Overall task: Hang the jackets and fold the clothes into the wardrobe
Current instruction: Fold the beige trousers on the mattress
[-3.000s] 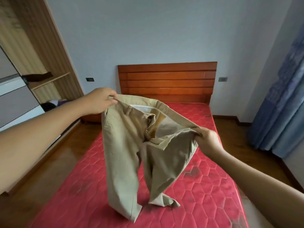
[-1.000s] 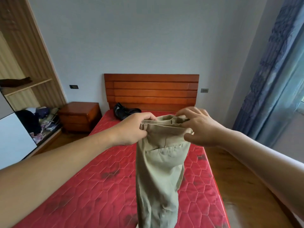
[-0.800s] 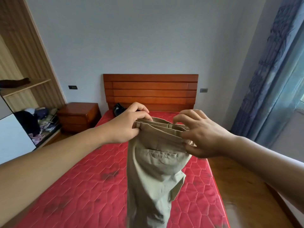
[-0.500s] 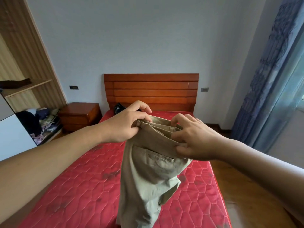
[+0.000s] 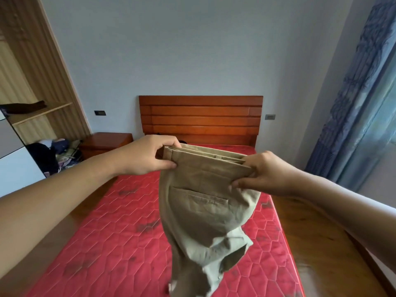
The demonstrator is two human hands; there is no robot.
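Observation:
Khaki trousers (image 5: 203,206) hang over the red mattress (image 5: 120,232), folded lengthwise with the legs together and a back pocket facing me. My left hand (image 5: 147,155) pinches the left end of the waistband. My right hand (image 5: 265,175) pinches its right end. The waistband is stretched flat between them, and the legs dangle down to the mattress. The open wardrobe (image 5: 32,86) stands at the left, with a dark folded garment (image 5: 25,106) on its shelf.
A wooden headboard (image 5: 200,118) backs the bed, and a wooden nightstand (image 5: 107,141) sits left of it. A heap of clothes (image 5: 53,154) lies in the wardrobe's lower part. Blue curtains (image 5: 360,99) hang at the right. Wooden floor (image 5: 317,243) runs on both sides of the bed.
The trousers went from held open by the waist to folded leg on leg. In the last second my hands drew apart, pulling the waistband flat and wide.

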